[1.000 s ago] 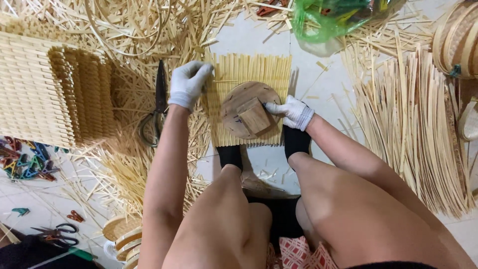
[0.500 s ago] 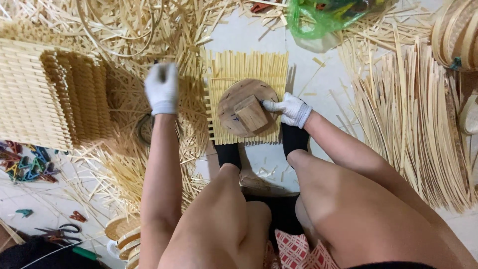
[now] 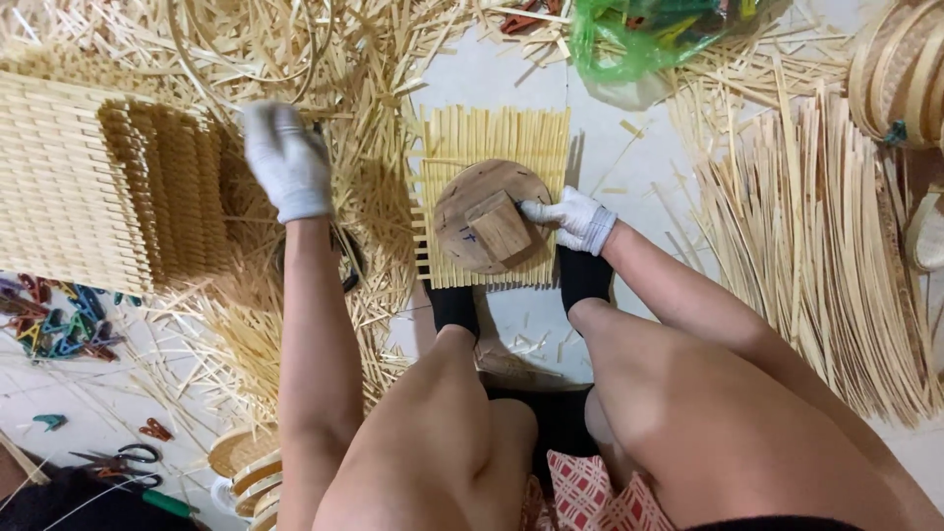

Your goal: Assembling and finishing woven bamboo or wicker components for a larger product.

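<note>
White cotton gloves are worn on both hands. The right hand [image 3: 572, 218] is laid on the edge of a round wooden disc [image 3: 489, 214], its fingers [image 3: 536, 208] pressed flat against a small square wooden block [image 3: 502, 226] fixed on top of the disc. The disc is set on a woven mat of bamboo strips [image 3: 495, 138] lying on the pale floor [image 3: 629, 128], between two black-socked feet [image 3: 453, 307]. The left hand [image 3: 286, 160] is raised over a heap of loose bamboo strips [image 3: 374, 197], well apart from the mat; whether anything is held in its curled fingers cannot be told. Beside it, a woven bamboo basket [image 3: 88, 187] is seen.
</note>
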